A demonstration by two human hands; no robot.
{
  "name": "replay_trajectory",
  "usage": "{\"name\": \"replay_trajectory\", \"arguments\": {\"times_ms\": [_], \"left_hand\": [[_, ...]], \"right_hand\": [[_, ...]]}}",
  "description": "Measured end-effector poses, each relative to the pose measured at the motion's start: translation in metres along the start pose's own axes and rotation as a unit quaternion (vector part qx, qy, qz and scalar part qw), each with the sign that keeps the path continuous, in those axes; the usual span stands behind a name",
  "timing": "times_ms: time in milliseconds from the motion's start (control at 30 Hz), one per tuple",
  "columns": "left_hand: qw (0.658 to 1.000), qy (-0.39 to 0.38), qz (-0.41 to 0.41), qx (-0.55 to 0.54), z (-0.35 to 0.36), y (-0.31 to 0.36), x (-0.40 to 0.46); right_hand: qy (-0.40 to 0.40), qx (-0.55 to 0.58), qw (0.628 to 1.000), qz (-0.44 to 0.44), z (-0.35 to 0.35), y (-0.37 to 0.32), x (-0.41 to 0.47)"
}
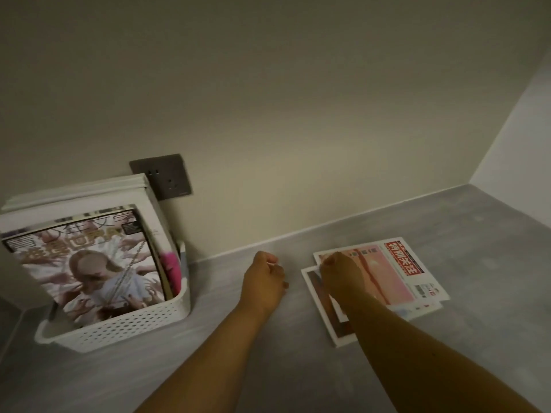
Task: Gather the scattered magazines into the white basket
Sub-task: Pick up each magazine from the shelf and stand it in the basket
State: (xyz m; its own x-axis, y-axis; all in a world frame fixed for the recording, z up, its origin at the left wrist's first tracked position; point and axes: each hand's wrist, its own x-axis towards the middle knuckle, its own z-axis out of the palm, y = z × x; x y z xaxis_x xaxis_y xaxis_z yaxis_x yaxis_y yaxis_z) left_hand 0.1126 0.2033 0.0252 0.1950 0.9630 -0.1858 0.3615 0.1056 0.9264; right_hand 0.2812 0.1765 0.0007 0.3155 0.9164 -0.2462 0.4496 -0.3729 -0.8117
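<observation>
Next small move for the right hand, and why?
Probably grip the pink magazine under the right hand and lift it. It lies flat atop another magazine on the counter, outside the basket. The left hand holds nothing.

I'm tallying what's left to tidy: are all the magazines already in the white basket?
No: two magazines lie flat on the grey counter, right of the white basket.

One basket (125,326), two loose magazines (396,272), two hands (264,278)
</observation>
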Motion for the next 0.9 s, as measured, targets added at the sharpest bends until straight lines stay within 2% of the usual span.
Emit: {"name": "replay_trajectory", "arguments": {"times_ms": [67,100,133,167,200,233,267,300,400,567,767,833,867,900], "left_hand": [[0.996,-0.036,-0.072,-0.047,0.022,-0.001,0.000],[0.991,-0.047,-0.106,-0.061,0.033,-0.002,0.001],[0.989,-0.061,-0.129,-0.048,0.043,-0.002,0.002],[0.987,-0.072,-0.138,-0.031,0.054,-0.004,0.004],[0.984,-0.083,-0.154,-0.016,0.064,-0.004,0.006],[0.980,-0.089,-0.175,-0.017,0.074,-0.004,0.008],[0.975,-0.096,-0.200,-0.023,0.084,-0.004,0.010],[0.970,-0.102,-0.220,-0.031,0.091,-0.005,0.012],[0.957,-0.114,-0.258,-0.075,0.112,-0.008,0.014],[0.966,-0.093,-0.239,-0.037,0.138,-0.014,0.022],[0.966,-0.092,-0.218,-0.102,0.155,-0.015,0.029],[0.962,-0.073,-0.217,-0.152,0.152,-0.006,0.030],[0.960,-0.056,-0.210,-0.175,0.149,-0.001,0.033],[0.959,-0.040,-0.202,-0.196,0.144,0.006,0.035]], "right_hand": [[-0.170,0.074,0.980,-0.071,-0.021,0.051,0.020],[-0.250,0.094,0.961,-0.066,-0.027,0.066,0.027],[-0.214,0.028,0.974,-0.072,-0.036,0.063,0.023],[-0.226,-0.036,0.973,0.018,-0.038,0.049,0.013],[-0.109,-0.159,0.977,0.096,-0.038,0.042,0.008],[0.032,-0.254,0.963,0.078,-0.040,0.045,0.001],[0.089,-0.256,0.960,0.073,-0.038,0.050,-0.002],[0.101,-0.236,0.963,0.084,-0.037,0.055,-0.005],[0.054,-0.239,0.960,0.135,-0.045,0.067,-0.006],[0.042,-0.244,0.960,0.127,-0.059,0.076,-0.001],[-0.007,-0.309,0.948,0.078,-0.076,0.081,0.007],[0.067,-0.258,0.960,0.090,-0.081,0.082,0.008],[0.163,-0.171,0.966,0.106,-0.082,0.082,0.004],[0.265,-0.074,0.953,0.128,-0.085,0.081,-0.001]]}}
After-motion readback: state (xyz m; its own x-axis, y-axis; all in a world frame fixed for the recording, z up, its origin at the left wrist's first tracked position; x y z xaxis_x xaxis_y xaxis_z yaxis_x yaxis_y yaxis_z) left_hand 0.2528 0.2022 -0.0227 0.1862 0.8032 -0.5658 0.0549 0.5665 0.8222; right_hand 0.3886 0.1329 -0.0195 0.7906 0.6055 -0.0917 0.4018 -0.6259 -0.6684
